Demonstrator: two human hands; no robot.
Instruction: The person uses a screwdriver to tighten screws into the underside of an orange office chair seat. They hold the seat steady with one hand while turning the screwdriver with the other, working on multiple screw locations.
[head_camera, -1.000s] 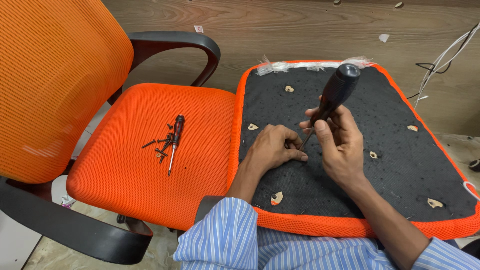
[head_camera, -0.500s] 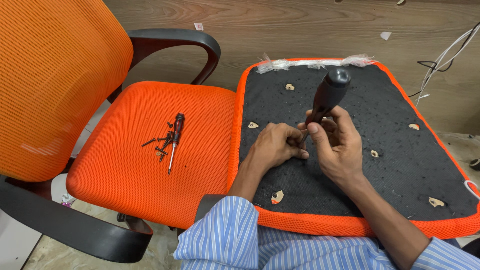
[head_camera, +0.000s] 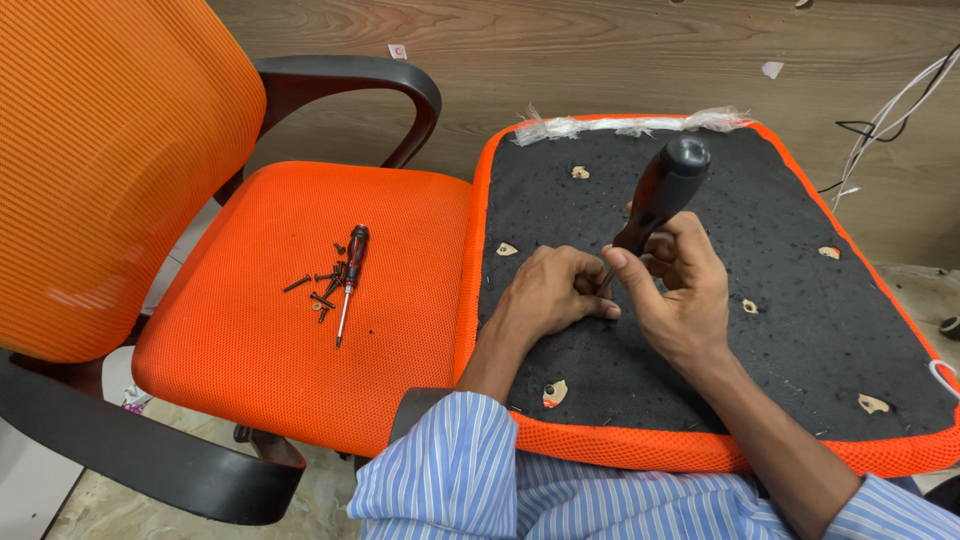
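My right hand (head_camera: 680, 300) gripped the black screwdriver (head_camera: 660, 195), tilted, tip down on the overturned seat pad (head_camera: 800, 330). Left hand (head_camera: 550, 295) curled, fingertips pinched round the tip. Vs. 0.5 s before, handle leaned further right. Small red screwdriver (head_camera: 348, 275) & loose screws (head_camera: 315, 290) lay left on chair seat (head_camera: 250, 340).

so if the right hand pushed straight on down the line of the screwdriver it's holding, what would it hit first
The right hand angles the black-handled screwdriver down and to the left, so it would most likely meet the left hand's fingers at the tip, then the black seat underside. Depth is hard to judge.
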